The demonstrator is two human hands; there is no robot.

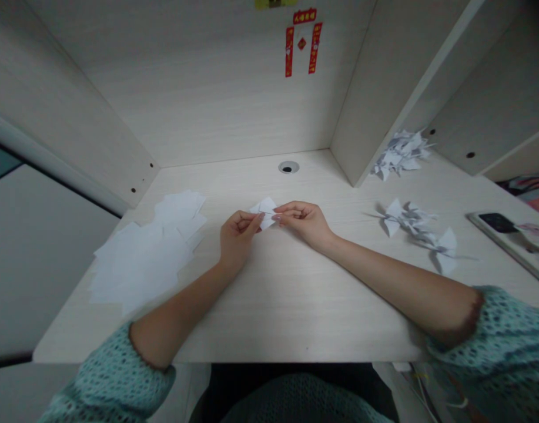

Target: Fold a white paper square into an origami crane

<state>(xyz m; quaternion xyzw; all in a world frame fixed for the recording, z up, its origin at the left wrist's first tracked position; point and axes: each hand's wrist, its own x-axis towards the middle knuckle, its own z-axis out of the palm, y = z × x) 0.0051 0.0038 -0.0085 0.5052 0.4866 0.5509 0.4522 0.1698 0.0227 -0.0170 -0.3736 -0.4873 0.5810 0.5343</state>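
Observation:
A small folded piece of white paper [264,210] is held between both hands above the middle of the pale wooden desk [287,294]. My left hand [237,235] pinches its lower left edge with curled fingers. My right hand [303,220] pinches its right side, fingers pressed together. Both forearms stretch in from the near edge, with teal knitted sleeves pushed up.
A spread of flat white paper squares [150,252] lies at the left. Several folded paper cranes [421,232] lie at the right, and a pile of them [401,154] sits further back. A phone on a tray [498,223] is at far right. A cable hole [288,167] is at the back.

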